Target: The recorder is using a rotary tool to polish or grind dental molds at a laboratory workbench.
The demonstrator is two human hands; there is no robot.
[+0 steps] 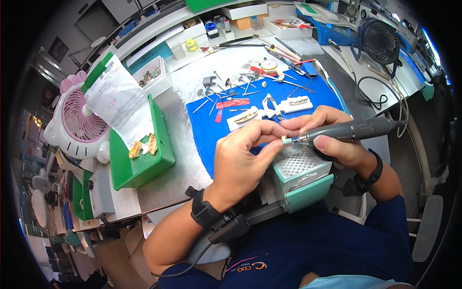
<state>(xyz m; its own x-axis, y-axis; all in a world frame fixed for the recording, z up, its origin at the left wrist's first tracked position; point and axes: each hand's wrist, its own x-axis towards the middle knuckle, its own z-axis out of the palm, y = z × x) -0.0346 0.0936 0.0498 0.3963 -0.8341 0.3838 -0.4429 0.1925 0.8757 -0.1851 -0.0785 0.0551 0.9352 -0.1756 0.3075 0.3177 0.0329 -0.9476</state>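
My right hand is wrapped round a dark grey rotary handpiece, its cable running off to the right. A pale green tip at the handpiece's nose meets a small whitish piece, like a dental crown, pinched in the fingertips of my left hand. The fingers hide most of that piece. Both hands are close together above a mint-green bench box with a perforated metal top. Just beyond them, white dental models with teeth lie on a blue mat.
Several metal burs and discs lie scattered over the mat, with red strips among them. To the left are a green tray with a paper sheet and tan casts, and a pink-white fan. A black fan stands far right.
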